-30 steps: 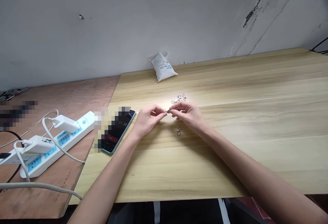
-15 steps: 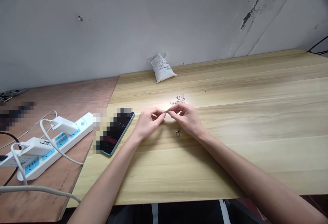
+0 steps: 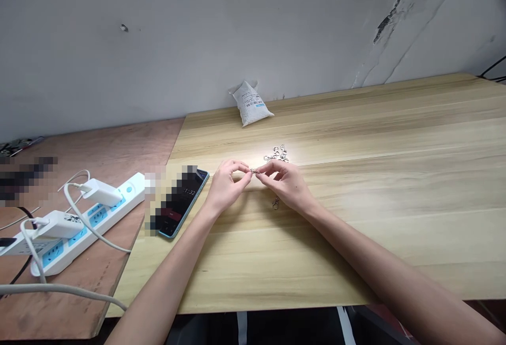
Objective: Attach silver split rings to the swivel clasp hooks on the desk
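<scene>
Between my two hands is a small silver metal clasp (image 3: 254, 171), held just above the wooden table. My left hand (image 3: 229, 187) pinches its left end between thumb and fingertips. Its right end sits in the closed fingertips of my right hand (image 3: 286, 183). The fingers cover much of the clasp. Beyond my right hand lies a small pile of similar swivel clasps (image 3: 275, 154), several of them with rings. One more clasp (image 3: 275, 203) lies on the table below my right hand, close to its palm side.
A phone (image 3: 184, 205) with a lit screen lies left of my left hand. Farther left, a white power strip (image 3: 95, 218) with plugged chargers and cables rests on a reddish board (image 3: 130, 145). A white plastic packet (image 3: 252, 105) stands against the grey wall (image 3: 197, 34).
My left fingertips have shifted slightly left, and more of the clasp shows between the hands. The phone's displayed digits changed. The whole view has shifted slightly.
</scene>
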{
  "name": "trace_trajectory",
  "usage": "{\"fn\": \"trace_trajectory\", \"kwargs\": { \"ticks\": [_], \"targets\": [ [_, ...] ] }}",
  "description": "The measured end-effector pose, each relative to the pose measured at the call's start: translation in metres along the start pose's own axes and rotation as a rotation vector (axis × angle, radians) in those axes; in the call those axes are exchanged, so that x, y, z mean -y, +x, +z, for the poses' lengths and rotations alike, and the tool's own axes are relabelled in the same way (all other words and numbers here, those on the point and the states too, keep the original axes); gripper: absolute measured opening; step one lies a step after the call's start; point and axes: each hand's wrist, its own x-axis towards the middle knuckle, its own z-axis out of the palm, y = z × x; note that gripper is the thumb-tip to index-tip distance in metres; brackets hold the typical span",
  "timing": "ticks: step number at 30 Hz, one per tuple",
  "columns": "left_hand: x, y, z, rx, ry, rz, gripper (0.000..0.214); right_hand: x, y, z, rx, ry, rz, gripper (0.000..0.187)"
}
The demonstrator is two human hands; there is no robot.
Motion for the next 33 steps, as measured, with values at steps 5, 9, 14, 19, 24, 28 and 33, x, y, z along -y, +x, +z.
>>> {"fn": "trace_trajectory", "kwargs": {
  "ticks": [5, 9, 14, 19, 24, 28, 33],
  "targets": [
    [-0.0004, -0.0006, 0.0002, -0.022, 0.03, -0.032, 0.008, 0.0026, -0.0012, 0.0028, 0.009, -0.011, -0.008, 0.018],
    [-0.0024, -0.0016, -0.0017, -0.001, 0.082, -0.02, 0.008, 0.0029, 0.0003, 0.0024, -0.017, -0.067, 0.014, 0.013],
    [-0.0049, -0.0023, -0.0024, -0.002, 0.144, 0.046, 0.008, -0.0036, 0.0034, -0.0028, -0.172, -0.443, -0.048, 0.019],
    [-0.0024, -0.0024, -0.0026, -0.004, 0.141, 0.071, 0.005, -0.0032, 0.0012, -0.0022, -0.063, -0.719, -0.265, 0.024],
    [-0.001, -0.0025, -0.005, 0.018, 0.112, 0.085, 0.004, -0.0028, -0.0001, 0.0, -0.063, -0.895, -0.42, 0.014],
    [-0.0024, -0.0025, -0.0063, 0.026, 0.108, 0.094, 0.006, -0.003, 0.0001, 0.0015, -0.022, -0.997, -0.503, 0.016],
    [-0.004, -0.0026, -0.0047, -0.054, 0.194, 0.133, 0.007, 0.0014, -0.0013, 0.0058, -0.011, -1.115, -0.517, 0.022]
  ]
}}
